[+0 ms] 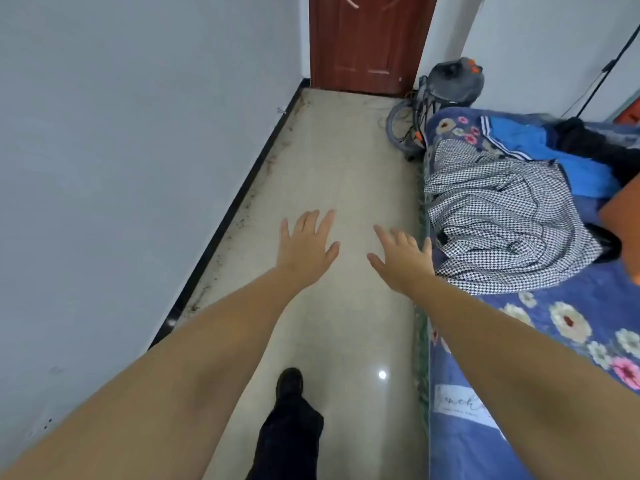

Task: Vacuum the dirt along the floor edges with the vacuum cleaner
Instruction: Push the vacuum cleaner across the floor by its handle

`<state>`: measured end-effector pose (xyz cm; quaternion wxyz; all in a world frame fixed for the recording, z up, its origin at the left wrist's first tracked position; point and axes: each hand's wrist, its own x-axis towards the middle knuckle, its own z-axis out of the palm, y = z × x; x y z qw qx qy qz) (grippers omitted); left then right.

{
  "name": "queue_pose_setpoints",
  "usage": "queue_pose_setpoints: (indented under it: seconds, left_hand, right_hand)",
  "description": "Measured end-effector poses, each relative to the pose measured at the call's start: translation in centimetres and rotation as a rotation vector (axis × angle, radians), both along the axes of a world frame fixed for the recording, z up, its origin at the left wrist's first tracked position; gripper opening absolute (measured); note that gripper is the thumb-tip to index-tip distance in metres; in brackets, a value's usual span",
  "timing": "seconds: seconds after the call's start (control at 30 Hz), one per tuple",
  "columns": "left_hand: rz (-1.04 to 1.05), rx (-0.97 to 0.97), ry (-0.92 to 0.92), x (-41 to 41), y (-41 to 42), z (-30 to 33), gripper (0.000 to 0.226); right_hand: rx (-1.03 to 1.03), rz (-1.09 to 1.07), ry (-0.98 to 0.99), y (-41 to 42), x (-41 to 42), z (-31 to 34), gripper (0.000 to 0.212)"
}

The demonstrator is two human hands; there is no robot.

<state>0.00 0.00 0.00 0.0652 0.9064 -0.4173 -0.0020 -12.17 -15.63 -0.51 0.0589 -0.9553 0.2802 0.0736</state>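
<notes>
Two bare arms reach forward from the bottom of the frame. The left hand point(306, 242) and the right hand point(403, 254) are flat with fingers spread, holding nothing. The vacuum cleaner point(446, 98) stands at the upper right, by the door point(370, 39) and bed point(540, 306). Dirt point(273, 157) lies along the left wall edge.

Vacuum cleaner point(450, 83): grey drum-shaped body with orange fittings, standing upright in the far right corner beside the brown door. Its grey hose point(398, 123) is looped on the floor in front of it. Dirt point(273, 157): dark specks strewn along the black skirting board at the left floor edge.
</notes>
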Motion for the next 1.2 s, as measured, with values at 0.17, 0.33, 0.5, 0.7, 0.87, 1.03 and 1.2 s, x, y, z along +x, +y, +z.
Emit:
queue_pose_setpoints:
  seconds: [0.17,0.33,0.5,0.7,0.87,1.03,1.2]
  left_hand:
    - [0.033,0.057,0.020,8.2,-2.8,-1.2,0.061]
    - [-0.041,0.134,0.075,17.0,-7.2,-1.0,0.057]
    - [-0.071,0.201,0.079,24.1,-12.7,-0.6,0.052]
    - [-0.167,0.327,0.136,30.6,-21.5,-1.2,0.052]
    - [-0.192,0.333,0.148,36.6,-31.8,-2.1,0.052]
    - [-0.135,0.316,0.195,42.6,-41.8,-1.6,0.052]
    - [-0.067,0.284,0.211,50.8,-47.8,-1.2,0.053]
  right_hand:
    - [-0.004,-0.006,0.027,-3.1,8.0,-1.1,0.061]
    - [0.075,-0.069,0.080,-6.9,16.7,-0.8,0.058]
    - [0.097,-0.123,0.108,-10.8,22.7,-0.8,0.051]
    - [0.114,-0.170,0.170,-18.3,28.3,-1.9,0.050]
    - [0.114,-0.178,0.134,-27.7,34.5,-2.9,0.050]
    - [0.125,-0.141,0.200,-38.0,41.8,-2.7,0.055]
    - [0.155,-0.087,0.184,-45.6,51.9,-1.9,0.054]
